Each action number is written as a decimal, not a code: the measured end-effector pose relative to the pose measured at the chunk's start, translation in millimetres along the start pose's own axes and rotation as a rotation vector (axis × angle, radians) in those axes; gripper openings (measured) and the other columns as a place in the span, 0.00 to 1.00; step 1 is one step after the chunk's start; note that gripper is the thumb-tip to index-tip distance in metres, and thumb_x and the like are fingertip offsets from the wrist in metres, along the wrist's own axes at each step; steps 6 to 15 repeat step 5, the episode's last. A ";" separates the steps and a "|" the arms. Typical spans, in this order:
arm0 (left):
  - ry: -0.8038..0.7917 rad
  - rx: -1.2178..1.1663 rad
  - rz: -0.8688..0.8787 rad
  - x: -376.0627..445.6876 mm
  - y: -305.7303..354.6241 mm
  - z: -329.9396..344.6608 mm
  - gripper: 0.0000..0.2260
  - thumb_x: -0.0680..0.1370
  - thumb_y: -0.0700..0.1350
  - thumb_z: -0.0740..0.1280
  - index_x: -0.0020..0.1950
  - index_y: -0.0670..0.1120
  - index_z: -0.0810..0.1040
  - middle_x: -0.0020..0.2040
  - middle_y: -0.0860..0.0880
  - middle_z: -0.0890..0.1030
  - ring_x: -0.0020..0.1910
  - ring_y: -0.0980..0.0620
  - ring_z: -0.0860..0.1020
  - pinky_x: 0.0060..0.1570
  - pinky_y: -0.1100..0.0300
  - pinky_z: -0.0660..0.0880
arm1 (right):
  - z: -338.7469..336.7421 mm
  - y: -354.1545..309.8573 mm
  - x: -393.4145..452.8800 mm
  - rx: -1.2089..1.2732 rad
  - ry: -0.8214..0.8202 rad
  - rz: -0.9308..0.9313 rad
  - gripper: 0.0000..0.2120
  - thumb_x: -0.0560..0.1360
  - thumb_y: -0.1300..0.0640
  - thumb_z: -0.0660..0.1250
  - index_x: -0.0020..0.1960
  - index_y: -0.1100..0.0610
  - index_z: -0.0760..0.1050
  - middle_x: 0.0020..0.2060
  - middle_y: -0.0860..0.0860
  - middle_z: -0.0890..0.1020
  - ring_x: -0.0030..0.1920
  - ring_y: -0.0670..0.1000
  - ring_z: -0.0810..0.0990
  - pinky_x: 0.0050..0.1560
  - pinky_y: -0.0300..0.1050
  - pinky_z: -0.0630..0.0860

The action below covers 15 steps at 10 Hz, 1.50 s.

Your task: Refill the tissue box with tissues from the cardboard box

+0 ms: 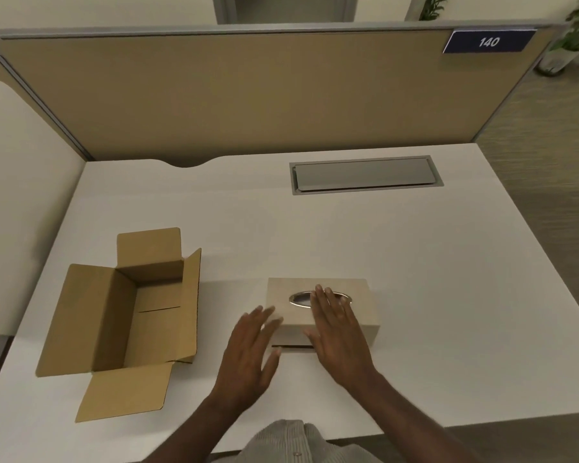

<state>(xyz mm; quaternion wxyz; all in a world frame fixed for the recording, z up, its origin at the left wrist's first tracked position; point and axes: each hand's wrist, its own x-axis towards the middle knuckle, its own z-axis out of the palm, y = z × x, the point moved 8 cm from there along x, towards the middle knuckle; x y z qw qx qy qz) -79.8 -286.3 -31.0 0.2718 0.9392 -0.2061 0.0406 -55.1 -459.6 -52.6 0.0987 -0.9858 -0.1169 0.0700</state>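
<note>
A beige tissue box point(361, 292) with an oval metal-rimmed slot lies on the white desk, near the front middle. No tissue shows in the slot. My right hand point(338, 332) lies flat on its top and front, fingers spread over the slot. My left hand point(251, 349) is at the box's front left corner, fingers apart, slightly blurred. A thin dark gap shows along the box's bottom front edge. To the left stands the brown cardboard box point(154, 315), flaps open; its visible inside holds nothing.
The white desk point(448, 295) has a grey cable hatch point(365, 175) at the back right. A tan partition point(248, 95) closes the back and left. The desk's right edge drops to carpet. A grey ribbed garment point(295, 439) shows at the bottom.
</note>
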 end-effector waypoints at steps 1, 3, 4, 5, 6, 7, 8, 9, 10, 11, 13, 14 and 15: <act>-0.026 0.008 -0.093 15.6 -12.3 4.1 0.27 0.82 0.53 0.60 0.79 0.50 0.59 0.81 0.51 0.57 0.80 0.50 0.55 0.78 0.49 0.53 | 19.6 -3.5 -22.5 0.030 -0.032 -0.011 0.34 0.82 0.41 0.49 0.80 0.58 0.44 0.81 0.54 0.46 0.80 0.53 0.44 0.77 0.55 0.50; -0.111 0.101 -0.101 30.8 -13.3 26.8 0.30 0.82 0.58 0.55 0.80 0.46 0.52 0.82 0.47 0.51 0.81 0.48 0.49 0.77 0.45 0.52 | 33.9 -2.2 -39.7 0.009 -0.041 -0.032 0.35 0.82 0.38 0.49 0.80 0.57 0.46 0.81 0.54 0.47 0.80 0.53 0.47 0.76 0.54 0.50; -0.115 0.134 -0.070 37.4 -8.0 29.3 0.32 0.83 0.59 0.53 0.81 0.44 0.49 0.82 0.45 0.48 0.81 0.46 0.47 0.78 0.46 0.51 | 18.3 -5.1 -35.8 0.085 0.035 -0.045 0.34 0.82 0.39 0.49 0.80 0.57 0.45 0.81 0.53 0.46 0.80 0.52 0.46 0.77 0.51 0.48; -0.092 0.154 -0.049 54.1 -5.3 32.3 0.32 0.83 0.58 0.52 0.81 0.43 0.47 0.82 0.44 0.46 0.81 0.45 0.46 0.78 0.46 0.49 | -5.6 3.1 -12.2 0.087 0.125 -0.003 0.33 0.83 0.40 0.47 0.80 0.59 0.45 0.81 0.55 0.48 0.80 0.53 0.46 0.79 0.52 0.46; -0.092 0.154 -0.049 54.1 -5.3 32.3 0.32 0.83 0.58 0.52 0.81 0.43 0.47 0.82 0.44 0.46 0.81 0.45 0.46 0.78 0.46 0.49 | -5.6 3.1 -12.2 0.087 0.125 -0.003 0.33 0.83 0.40 0.47 0.80 0.59 0.45 0.81 0.55 0.48 0.80 0.53 0.46 0.79 0.52 0.46; -0.092 0.154 -0.049 54.1 -5.3 32.3 0.32 0.83 0.58 0.52 0.81 0.43 0.47 0.82 0.44 0.46 0.81 0.45 0.46 0.78 0.46 0.49 | -5.6 3.1 -12.2 0.087 0.125 -0.003 0.33 0.83 0.40 0.47 0.80 0.59 0.45 0.81 0.55 0.48 0.80 0.53 0.46 0.79 0.52 0.46; -0.092 0.154 -0.049 54.1 -5.3 32.3 0.32 0.83 0.58 0.52 0.81 0.43 0.47 0.82 0.44 0.46 0.81 0.45 0.46 0.78 0.46 0.49 | -5.6 3.1 -12.2 0.087 0.125 -0.003 0.33 0.83 0.40 0.47 0.80 0.59 0.45 0.81 0.55 0.48 0.80 0.53 0.46 0.79 0.52 0.46; -0.092 0.154 -0.049 54.1 -5.3 32.3 0.32 0.83 0.58 0.52 0.81 0.43 0.47 0.82 0.44 0.46 0.81 0.45 0.46 0.78 0.46 0.49 | -5.6 3.1 -12.2 0.087 0.125 -0.003 0.33 0.83 0.40 0.47 0.80 0.59 0.45 0.81 0.55 0.48 0.80 0.53 0.46 0.79 0.52 0.46; -0.092 0.154 -0.049 54.1 -5.3 32.3 0.32 0.83 0.58 0.52 0.81 0.43 0.47 0.82 0.44 0.46 0.81 0.45 0.46 0.78 0.46 0.49 | -5.6 3.1 -12.2 0.087 0.125 -0.003 0.33 0.83 0.40 0.47 0.80 0.59 0.45 0.81 0.55 0.48 0.80 0.53 0.46 0.79 0.52 0.46; -0.092 0.154 -0.049 54.1 -5.3 32.3 0.32 0.83 0.58 0.52 0.81 0.43 0.47 0.82 0.44 0.46 0.81 0.45 0.46 0.78 0.46 0.49 | -5.6 3.1 -12.2 0.087 0.125 -0.003 0.33 0.83 0.40 0.47 0.80 0.59 0.45 0.81 0.55 0.48 0.80 0.53 0.46 0.79 0.52 0.46; -0.092 0.154 -0.049 54.1 -5.3 32.3 0.32 0.83 0.58 0.52 0.81 0.43 0.47 0.82 0.44 0.46 0.81 0.45 0.46 0.78 0.46 0.49 | -5.6 3.1 -12.2 0.087 0.125 -0.003 0.33 0.83 0.40 0.47 0.80 0.59 0.45 0.81 0.55 0.48 0.80 0.53 0.46 0.79 0.52 0.46; -0.092 0.154 -0.049 54.1 -5.3 32.3 0.32 0.83 0.58 0.52 0.81 0.43 0.47 0.82 0.44 0.46 0.81 0.45 0.46 0.78 0.46 0.49 | -5.6 3.1 -12.2 0.087 0.125 -0.003 0.33 0.83 0.40 0.47 0.80 0.59 0.45 0.81 0.55 0.48 0.80 0.53 0.46 0.79 0.52 0.46; -0.092 0.154 -0.049 54.1 -5.3 32.3 0.32 0.83 0.58 0.52 0.81 0.43 0.47 0.82 0.44 0.46 0.81 0.45 0.46 0.78 0.46 0.49 | -5.6 3.1 -12.2 0.087 0.125 -0.003 0.33 0.83 0.40 0.47 0.80 0.59 0.45 0.81 0.55 0.48 0.80 0.53 0.46 0.79 0.52 0.46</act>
